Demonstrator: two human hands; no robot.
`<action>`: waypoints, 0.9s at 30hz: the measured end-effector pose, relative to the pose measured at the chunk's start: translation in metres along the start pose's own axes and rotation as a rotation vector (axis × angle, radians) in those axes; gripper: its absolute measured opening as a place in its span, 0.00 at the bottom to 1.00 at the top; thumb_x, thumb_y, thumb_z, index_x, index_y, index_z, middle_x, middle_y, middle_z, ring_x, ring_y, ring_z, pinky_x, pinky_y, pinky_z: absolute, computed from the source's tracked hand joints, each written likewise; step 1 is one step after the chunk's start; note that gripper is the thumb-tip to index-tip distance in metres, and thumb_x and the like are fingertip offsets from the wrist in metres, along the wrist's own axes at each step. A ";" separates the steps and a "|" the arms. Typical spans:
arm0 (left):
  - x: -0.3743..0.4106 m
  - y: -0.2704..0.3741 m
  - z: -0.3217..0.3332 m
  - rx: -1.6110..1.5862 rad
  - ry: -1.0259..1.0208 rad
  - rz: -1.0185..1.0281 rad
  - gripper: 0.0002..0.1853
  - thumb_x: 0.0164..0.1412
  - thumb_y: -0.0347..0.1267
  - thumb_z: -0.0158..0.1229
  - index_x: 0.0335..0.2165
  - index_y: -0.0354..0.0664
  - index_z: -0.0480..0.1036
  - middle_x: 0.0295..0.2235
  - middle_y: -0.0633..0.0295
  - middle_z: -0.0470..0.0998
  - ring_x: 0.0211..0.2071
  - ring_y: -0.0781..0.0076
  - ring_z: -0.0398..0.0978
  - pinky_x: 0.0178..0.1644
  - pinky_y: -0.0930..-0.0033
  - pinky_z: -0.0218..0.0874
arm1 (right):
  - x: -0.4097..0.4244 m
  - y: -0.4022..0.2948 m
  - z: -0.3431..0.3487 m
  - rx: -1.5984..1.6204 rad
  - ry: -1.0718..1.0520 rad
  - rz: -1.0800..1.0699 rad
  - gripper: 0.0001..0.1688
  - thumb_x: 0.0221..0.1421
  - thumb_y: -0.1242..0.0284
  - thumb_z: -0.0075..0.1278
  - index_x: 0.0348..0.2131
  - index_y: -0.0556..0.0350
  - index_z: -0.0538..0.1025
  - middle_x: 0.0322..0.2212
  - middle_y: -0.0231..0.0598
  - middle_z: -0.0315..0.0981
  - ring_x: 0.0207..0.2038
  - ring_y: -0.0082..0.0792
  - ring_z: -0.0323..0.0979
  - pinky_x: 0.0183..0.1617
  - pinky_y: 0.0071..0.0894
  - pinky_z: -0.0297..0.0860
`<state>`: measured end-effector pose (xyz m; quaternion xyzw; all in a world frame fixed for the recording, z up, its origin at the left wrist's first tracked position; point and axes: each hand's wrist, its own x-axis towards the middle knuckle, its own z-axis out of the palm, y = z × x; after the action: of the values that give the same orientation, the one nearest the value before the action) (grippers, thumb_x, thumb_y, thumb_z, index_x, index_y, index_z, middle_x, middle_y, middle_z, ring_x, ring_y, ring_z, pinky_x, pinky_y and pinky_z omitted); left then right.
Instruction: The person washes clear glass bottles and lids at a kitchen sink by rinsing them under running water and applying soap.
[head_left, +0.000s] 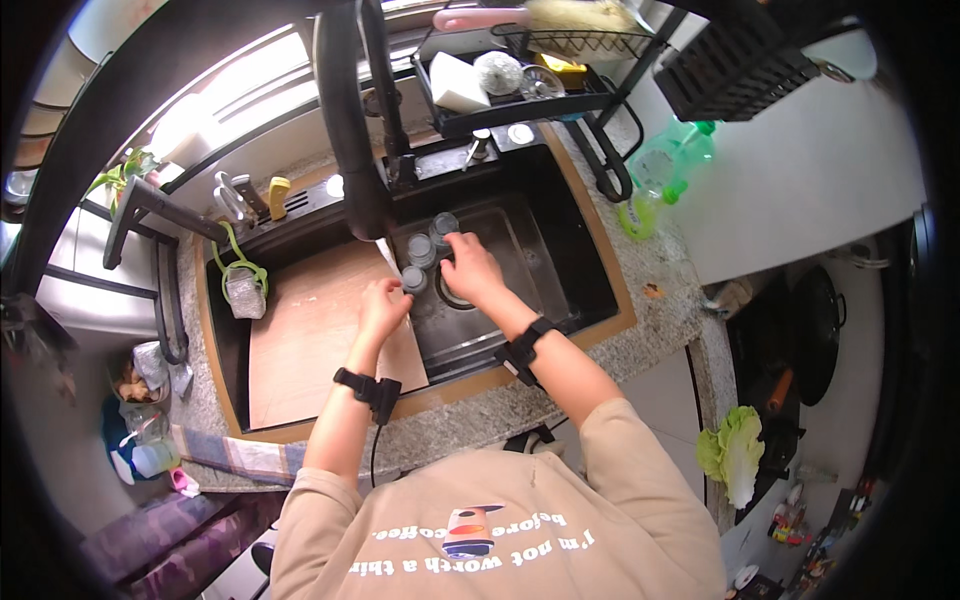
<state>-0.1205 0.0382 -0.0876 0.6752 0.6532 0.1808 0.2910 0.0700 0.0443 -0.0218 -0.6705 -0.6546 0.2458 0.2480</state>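
Three small clear glass containers stand in a slanting row in the bare part of the sink: a far one, a middle one and a near one. My right hand hovers over the sink drain, thumb and fingers apart, fingertips at the edge of the far container; whether they touch is unclear. Over the right edge of a wooden cutting board is my left hand, its fingers bent and parted beside the near container. The board spans the sink's left side.
A black faucet hangs over the sink's middle. Behind it, a black rack holds a sponge and scrubber. Knives and scissors stand in a slot at back left. Green bottles stand right; a checked cloth lies on the front-left counter.
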 end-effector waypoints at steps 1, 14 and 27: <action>0.000 0.010 -0.004 0.110 -0.082 -0.048 0.22 0.38 0.36 0.59 0.36 0.41 0.69 0.35 0.52 0.69 0.39 0.56 0.66 0.42 0.61 0.59 | 0.008 -0.002 0.011 -0.037 -0.053 -0.050 0.21 0.42 0.72 0.47 0.40 0.53 0.64 0.37 0.47 0.62 0.35 0.48 0.67 0.37 0.43 0.65; 0.030 -0.007 0.033 0.310 0.001 -0.079 0.30 0.28 0.39 0.67 0.37 0.49 0.70 0.35 0.53 0.67 0.38 0.55 0.65 0.40 0.61 0.59 | 0.045 0.024 0.071 -0.264 -0.080 -0.390 0.25 0.37 0.79 0.46 0.41 0.56 0.63 0.30 0.43 0.61 0.23 0.44 0.70 0.23 0.36 0.67; -0.001 0.018 0.008 0.123 0.028 0.060 0.23 0.26 0.35 0.65 0.29 0.42 0.74 0.33 0.56 0.68 0.39 0.57 0.63 0.43 0.62 0.57 | 0.023 0.038 0.054 -0.034 -0.235 -0.318 0.28 0.34 0.78 0.52 0.40 0.51 0.64 0.36 0.42 0.61 0.30 0.49 0.68 0.32 0.42 0.67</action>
<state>-0.1020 0.0363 -0.0821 0.7085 0.6466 0.1582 0.2343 0.0637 0.0669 -0.0878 -0.5294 -0.7807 0.2694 0.1943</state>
